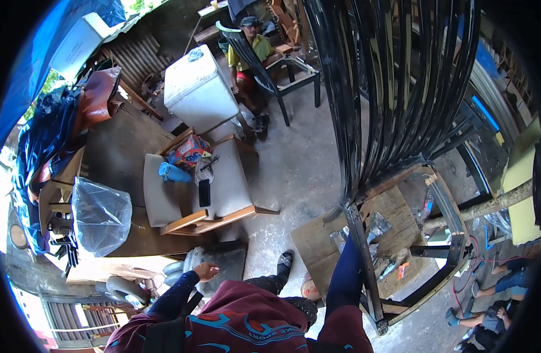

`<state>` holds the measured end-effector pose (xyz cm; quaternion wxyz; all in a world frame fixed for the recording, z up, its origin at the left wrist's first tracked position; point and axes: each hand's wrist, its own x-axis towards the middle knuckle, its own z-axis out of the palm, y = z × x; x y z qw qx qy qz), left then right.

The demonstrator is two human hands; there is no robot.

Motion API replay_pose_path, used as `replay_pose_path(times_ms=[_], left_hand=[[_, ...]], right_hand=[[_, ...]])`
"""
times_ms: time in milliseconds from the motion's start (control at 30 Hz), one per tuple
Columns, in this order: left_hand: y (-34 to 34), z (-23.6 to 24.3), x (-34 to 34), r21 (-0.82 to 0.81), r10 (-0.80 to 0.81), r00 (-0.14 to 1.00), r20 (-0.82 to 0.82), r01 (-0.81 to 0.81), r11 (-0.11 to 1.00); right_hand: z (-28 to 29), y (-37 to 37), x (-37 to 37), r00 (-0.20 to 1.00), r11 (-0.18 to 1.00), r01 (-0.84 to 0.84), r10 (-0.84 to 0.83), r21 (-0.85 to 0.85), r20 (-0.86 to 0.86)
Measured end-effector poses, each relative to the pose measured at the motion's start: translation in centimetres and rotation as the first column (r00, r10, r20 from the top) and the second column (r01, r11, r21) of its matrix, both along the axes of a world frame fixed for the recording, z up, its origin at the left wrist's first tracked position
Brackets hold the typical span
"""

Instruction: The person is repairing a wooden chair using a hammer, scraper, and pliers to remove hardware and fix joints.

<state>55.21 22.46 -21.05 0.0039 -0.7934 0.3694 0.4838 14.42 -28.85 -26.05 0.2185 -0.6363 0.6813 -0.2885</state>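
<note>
A tall black metal frame [394, 88] of curved bars stands on a wooden board [329, 235] on the concrete floor. The person's right arm, in a dark blue sleeve, reaches up beside the frame's corner post; the right hand is hidden behind the post, so its grip cannot be told. The left hand [205, 270] hangs half open, holding nothing, just above a grey cushion [223, 259]. The step looks like steadying the frame; next it would need a firm hold on the post.

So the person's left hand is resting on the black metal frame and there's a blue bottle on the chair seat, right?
Not quite. In the head view the left hand is away from the black metal frame, hovering near a grey stone. The blue bottle does lie on the chair seat.
</note>
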Motion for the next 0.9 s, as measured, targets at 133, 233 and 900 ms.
replay_pose_path(times_ms=[133,233,900], left_hand=[[3.7,-0.8,0.4,0.045,0.103,0.994,0.04,-0.105,0.993],[5.5,-2.0,0.5,0.081,0.131,0.989,0.062,-0.136,0.987],[1.5,-4.3,3.3,0.03,-0.091,0.988,-0.125,0.096,0.995]], right_hand=[[-0.4,0.4,2.4,0.999,0.999,-0.037,0.037,0.006,-0.022],[-1.2,2.7,3.2,0.998,0.999,-0.036,0.038,0.023,-0.056],[-9.9,10.5,-3.5,0.963,0.98,0.043,0.011,0.193,-0.268]])
